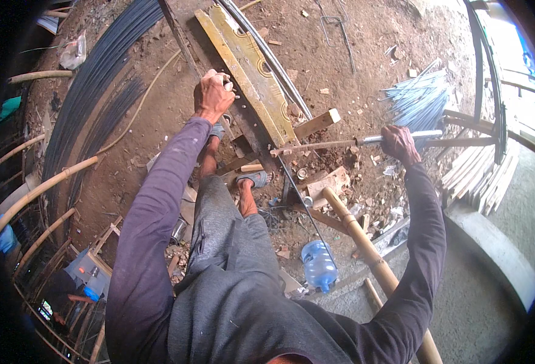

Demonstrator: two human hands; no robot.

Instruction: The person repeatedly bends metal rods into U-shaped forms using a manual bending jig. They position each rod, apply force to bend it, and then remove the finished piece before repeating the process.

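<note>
Clamped with right hand [399, 145] on long straight bar [325, 146] with brown shaft and smooth silver-grey tube grip. Lying crosswise, with shaft tip at near end of dark, worn wooden-plank tabletop [250, 123]; cannot tell if touching. Curled with left hand [214, 97] over same plank, farther up; cannot tell whether closed on anything. Alongside, see yellow-painted, chipped board [243, 70] with half-round mouldings, then thin grey steel rods [288, 85]. Note squared pale wooden block [317, 124] jutting out near shaft, in the way. Nearer, see translucent blue ribbed plastic jug [319, 265] and smooth, jointed bamboo pole [364, 249] running under right forearm. Right side: splayed bundle of short blue-grey rods [422, 97], stack of pale wooden strips [480, 173], grey concrete curb [495, 252]. Left side: long curving bundle of dark steel bars [100, 67], on rough brown earth floor [370, 42] littered with wood chips.
</note>
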